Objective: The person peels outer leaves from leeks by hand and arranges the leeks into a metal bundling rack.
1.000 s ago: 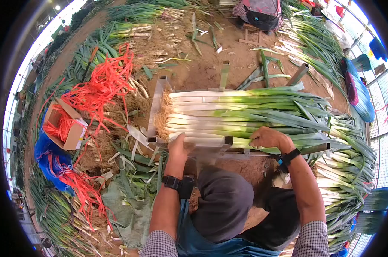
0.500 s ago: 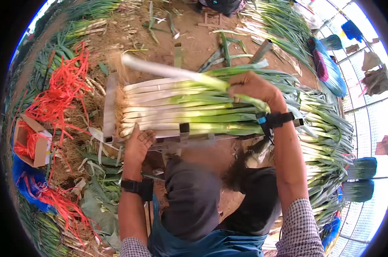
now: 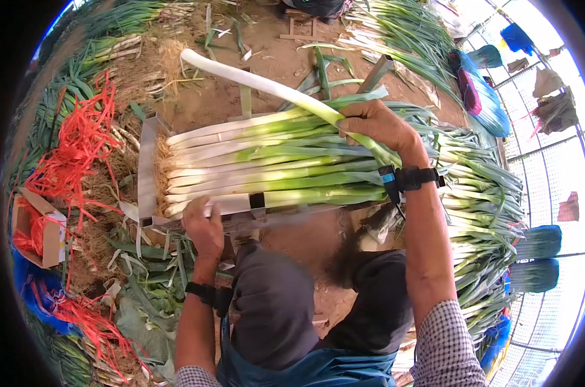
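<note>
A long leek (image 3: 253,79), white at the root end and green toward the leaves, is gripped by my right hand (image 3: 376,126). It slants up and left above a row of leeks (image 3: 273,155), its roots free at the upper left. The row lies side by side in a metal rack (image 3: 148,161), roots against the left end plate and leaves to the right. My left hand (image 3: 203,227) is at the rack's near left edge, touching the nearest leek's white end. Its fingers are curled; what they grip, if anything, is hidden.
Red plastic strips (image 3: 86,142) lie in a heap at the left, above a cardboard box (image 3: 53,242) holding more. Piled leeks (image 3: 479,213) spread along the right side. At the top is a small wooden stool (image 3: 300,32). Mesh fencing (image 3: 557,174) stands on the right.
The leek in my right hand was blurred by motion and now shows sharply, its root end higher relative to the rack. My left fingers, extended before, are now curled at the rack's edge.
</note>
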A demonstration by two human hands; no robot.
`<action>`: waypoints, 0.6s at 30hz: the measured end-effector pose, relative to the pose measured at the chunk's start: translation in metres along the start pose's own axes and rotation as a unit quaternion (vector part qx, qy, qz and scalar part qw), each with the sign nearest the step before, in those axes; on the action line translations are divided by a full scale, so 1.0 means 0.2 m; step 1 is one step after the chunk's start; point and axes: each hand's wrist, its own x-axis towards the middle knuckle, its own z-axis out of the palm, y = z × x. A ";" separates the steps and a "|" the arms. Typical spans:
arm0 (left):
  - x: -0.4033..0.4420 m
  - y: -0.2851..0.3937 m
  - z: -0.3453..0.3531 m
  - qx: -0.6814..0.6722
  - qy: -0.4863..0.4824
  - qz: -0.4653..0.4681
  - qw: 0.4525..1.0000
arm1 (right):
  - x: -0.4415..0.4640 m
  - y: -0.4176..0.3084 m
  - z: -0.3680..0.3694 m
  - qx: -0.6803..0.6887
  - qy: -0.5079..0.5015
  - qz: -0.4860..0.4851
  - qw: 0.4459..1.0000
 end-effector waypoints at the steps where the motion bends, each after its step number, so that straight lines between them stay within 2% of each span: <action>1: 0.00 0.03 0.00 0.017 0.002 0.101 0.995 | -0.01 0.01 -0.01 0.009 0.006 0.000 1.000; 2: 0.01 0.05 -0.01 0.015 -0.095 0.110 0.989 | -0.01 0.01 -0.01 0.018 0.012 -0.001 1.000; 6: 0.07 -0.03 0.05 0.000 -0.127 0.165 0.978 | -0.02 -0.03 0.02 0.008 0.023 -0.011 1.000; 10: 0.16 -0.06 0.04 -0.075 -0.194 0.155 0.966 | 0.00 0.03 0.02 -0.004 0.007 0.005 1.000; 13: 0.26 -0.08 0.03 -0.055 -0.220 0.252 0.941 | 0.01 0.02 0.02 -0.021 0.007 0.012 1.000; 16: 0.36 -0.11 0.05 -0.143 -0.296 0.165 0.930 | 0.02 0.00 0.01 -0.016 0.011 0.017 1.000; 18: 0.43 -0.10 0.05 -0.165 -0.392 0.101 0.899 | 0.03 0.01 0.01 -0.011 0.016 0.027 0.999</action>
